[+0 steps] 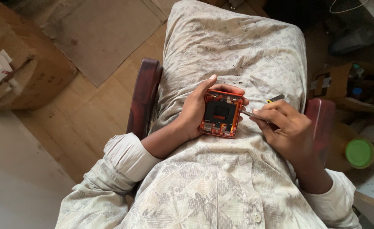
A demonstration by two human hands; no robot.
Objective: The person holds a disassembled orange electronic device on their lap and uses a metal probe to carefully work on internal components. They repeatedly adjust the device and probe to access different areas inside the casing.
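Opened orange phone [221, 113] lies cradled in the left hand [194, 111], fingers wrapped around its edges. Right hand [285, 127] pinches tweezers [255, 115] at its side; picking inside seems underway, needing a steady tip.

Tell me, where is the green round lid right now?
In the head view, the green round lid sits at the far right, beside the chair's dark red armrest and past the right hand.
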